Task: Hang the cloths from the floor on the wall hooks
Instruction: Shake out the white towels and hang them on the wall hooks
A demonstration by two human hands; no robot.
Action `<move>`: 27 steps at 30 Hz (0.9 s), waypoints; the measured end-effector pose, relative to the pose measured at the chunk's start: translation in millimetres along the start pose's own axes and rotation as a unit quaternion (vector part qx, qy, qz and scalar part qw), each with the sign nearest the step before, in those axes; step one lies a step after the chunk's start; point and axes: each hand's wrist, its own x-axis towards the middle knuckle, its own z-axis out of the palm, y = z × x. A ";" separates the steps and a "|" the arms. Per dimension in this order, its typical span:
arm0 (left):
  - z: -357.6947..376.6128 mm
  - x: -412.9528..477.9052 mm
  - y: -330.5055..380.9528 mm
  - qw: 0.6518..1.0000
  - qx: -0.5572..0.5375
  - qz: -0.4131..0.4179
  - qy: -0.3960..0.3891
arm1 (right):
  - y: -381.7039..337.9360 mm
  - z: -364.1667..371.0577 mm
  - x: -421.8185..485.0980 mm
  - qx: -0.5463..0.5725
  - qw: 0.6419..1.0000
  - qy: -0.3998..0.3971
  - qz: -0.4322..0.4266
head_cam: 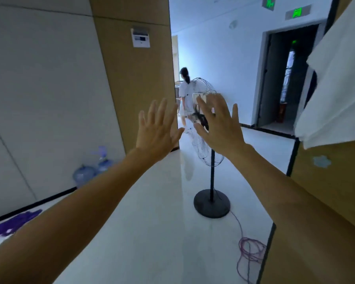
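Corridor floor [162,232]: our left hand [156,130] and right hand [219,128] splayed, empty. Purple cloth [14,222] lies well below-left of them; we should stoop and pinch one edge.

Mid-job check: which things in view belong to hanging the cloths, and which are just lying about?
Job: white cloth hanging on the right wall; what looks like a purple cloth on the floor, left; left hand and right hand, both open, empty.
Lying about: standing fan; its cable; water bottles; wall panel.
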 end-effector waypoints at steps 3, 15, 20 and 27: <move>2.6 -31.9 -60.2 0.998 0.044 -0.043 0.001 | -66.4 18.3 22.6 0.048 0.998 -0.001 -0.043; -11.6 -176.0 -367.3 0.965 0.148 -0.208 -0.061 | -411.9 87.2 109.8 0.193 0.958 -0.027 -0.208; -12.1 -242.8 -460.7 0.934 0.212 -0.268 -0.103 | -533.1 118.1 123.9 0.247 0.933 -0.050 -0.258; 3.5 -302.7 -542.1 0.890 0.238 -0.354 -0.159 | -659.3 167.1 131.8 0.311 0.894 -0.068 -0.317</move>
